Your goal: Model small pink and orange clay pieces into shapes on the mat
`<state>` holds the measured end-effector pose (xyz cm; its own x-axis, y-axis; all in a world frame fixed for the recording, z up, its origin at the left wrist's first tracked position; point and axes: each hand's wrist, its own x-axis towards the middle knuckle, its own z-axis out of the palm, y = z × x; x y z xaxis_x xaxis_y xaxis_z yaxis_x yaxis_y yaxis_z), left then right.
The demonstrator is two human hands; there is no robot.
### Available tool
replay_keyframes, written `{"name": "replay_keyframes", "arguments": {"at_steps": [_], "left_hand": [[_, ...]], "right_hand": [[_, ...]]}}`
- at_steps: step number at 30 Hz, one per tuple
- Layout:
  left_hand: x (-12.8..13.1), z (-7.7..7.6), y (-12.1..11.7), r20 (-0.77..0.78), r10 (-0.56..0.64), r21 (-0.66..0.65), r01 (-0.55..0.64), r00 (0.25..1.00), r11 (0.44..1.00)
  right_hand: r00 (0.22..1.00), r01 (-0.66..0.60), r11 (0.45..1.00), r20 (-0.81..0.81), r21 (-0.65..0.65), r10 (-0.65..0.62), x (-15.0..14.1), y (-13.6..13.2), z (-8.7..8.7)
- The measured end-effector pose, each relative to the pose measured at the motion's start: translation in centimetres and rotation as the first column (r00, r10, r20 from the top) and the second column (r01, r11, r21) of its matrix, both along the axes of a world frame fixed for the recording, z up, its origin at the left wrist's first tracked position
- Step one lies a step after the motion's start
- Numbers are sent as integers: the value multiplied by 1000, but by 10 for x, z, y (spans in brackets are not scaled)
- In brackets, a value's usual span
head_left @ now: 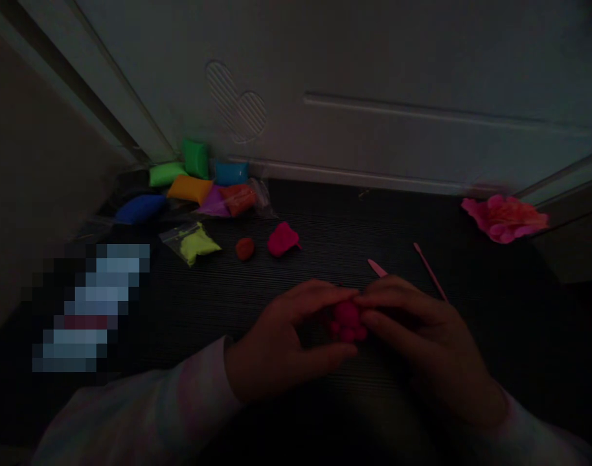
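A small pink modelling-clay figure (347, 316), with a large round lump above and several little balls along its lower edge, is between my hands. My left hand (291, 336) curls around its left side, fingers over the top and thumb below. From the right, my right hand (417, 323) pinches at the figure's upper right with thumb and fingers. Just beyond the right hand lies a pink modelling knife (377, 268), partly hidden by it. A thin pink tool stick (429, 270) rests further right. A flattened piece of pink clay (283, 239) and a reddish-brown clay lump (245, 248) lie farther back.
An opened bag of yellow clay (197, 244) lies left of the lumps. Behind it are several coloured clay packs (190, 188) in clear plastic. A pink artificial flower (507, 219) sits at the back right. A pale panel (398, 145) borders the dark table's (325, 220) back. Blurred pixels cover something left.
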<state>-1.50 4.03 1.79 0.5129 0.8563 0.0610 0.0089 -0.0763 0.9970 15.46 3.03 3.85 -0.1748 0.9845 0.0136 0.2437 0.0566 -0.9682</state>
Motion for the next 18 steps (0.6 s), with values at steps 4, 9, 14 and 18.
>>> {"name": "replay_keyframes", "arguments": {"at_steps": [4, 9, 14, 18], "left_hand": [[-1, 0, 1, 4, -9, -8, 9, 1000, 1000], [-2, 1, 2, -8, -20, -46, 19, 1000, 999], [-2, 0, 2, -10, -23, -99, 22, 1000, 995], [-1, -2, 5, -8, -8, -124, 7, 1000, 992]], "right_hand": [[1000, -6, 1000, -4, -3, 6, 0, 1, 0], [999, -27, 1000, -19, 8, 27, -1, 1, -3], [1000, -24, 1000, 1, 12, 24, -2, 3, -4], [1000, -4, 1000, 0, -1, 4, -2, 3, -5]]}}
